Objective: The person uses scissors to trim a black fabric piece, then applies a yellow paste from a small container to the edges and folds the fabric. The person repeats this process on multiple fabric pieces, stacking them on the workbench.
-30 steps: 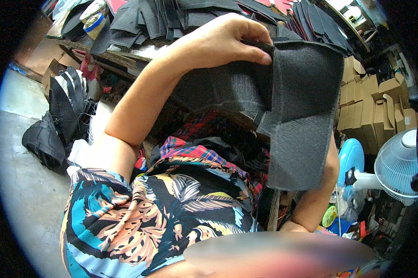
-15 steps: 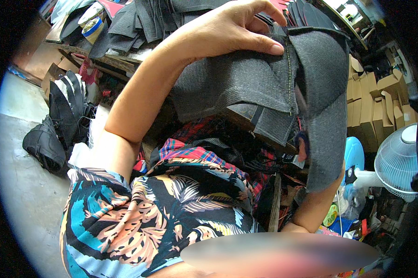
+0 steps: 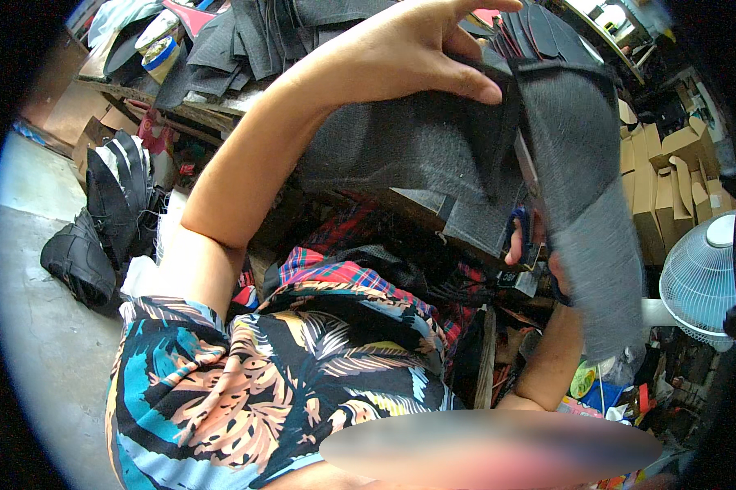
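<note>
Here, the cloth (image 3: 417, 151), dark and textured, hangs in the upper middle of the frame, with a long strip (image 3: 580, 147) of similar stuff hanging at its right. The left hand (image 3: 425, 53) reaches over from the left; its thumb presses on the cloth's upper part, pinching it against the curled fingers, while the forefinger sticks out toward the top of the frame. Right of centre, the right hand (image 3: 556, 265), partly hidden by the strip, has its fingers closed in the blue handles of the scissors (image 3: 528, 169), whose blade points up in the gap between cloth and strip. At upper left, dark pieces (image 3: 257, 41) and a tub (image 3: 160, 55) sit on the surface (image 3: 209, 102). Black bundles (image 3: 80, 257) rest on the floor (image 3: 25, 343) at left; boxes (image 3: 649, 184) and a fan (image 3: 698, 273) show at right
</note>
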The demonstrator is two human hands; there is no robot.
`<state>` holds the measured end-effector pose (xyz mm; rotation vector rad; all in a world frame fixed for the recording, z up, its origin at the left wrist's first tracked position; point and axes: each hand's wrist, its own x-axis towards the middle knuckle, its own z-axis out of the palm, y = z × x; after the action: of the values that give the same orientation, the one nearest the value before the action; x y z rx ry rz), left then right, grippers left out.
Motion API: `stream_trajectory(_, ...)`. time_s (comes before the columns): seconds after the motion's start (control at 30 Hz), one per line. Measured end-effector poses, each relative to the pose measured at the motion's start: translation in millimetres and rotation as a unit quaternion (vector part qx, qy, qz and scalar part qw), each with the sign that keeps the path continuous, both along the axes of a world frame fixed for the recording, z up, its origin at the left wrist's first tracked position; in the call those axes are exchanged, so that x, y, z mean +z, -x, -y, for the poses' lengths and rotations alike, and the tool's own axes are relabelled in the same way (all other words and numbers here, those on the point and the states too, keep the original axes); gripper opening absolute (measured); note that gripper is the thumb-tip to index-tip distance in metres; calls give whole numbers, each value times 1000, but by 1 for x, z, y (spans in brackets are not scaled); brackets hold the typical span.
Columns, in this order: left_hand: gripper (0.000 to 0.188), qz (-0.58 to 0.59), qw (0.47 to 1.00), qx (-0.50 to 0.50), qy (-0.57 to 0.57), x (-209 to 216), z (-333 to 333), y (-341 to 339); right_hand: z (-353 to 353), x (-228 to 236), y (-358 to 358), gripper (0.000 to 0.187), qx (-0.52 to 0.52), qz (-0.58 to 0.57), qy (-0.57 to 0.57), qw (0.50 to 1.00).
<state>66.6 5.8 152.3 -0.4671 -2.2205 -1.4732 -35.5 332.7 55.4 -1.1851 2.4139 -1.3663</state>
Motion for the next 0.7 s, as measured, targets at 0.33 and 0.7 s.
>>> stream_trajectory(0.33, 80, -31, 995, 58, 80, -3, -5, -9, 19, 18, 23, 76, 117, 75, 14, 990)
stream_trajectory(0.7, 45, 41, 997, 71, -7, -2, -5, -9, 4, 33, 24, 85, 167, 164, 14, 972)
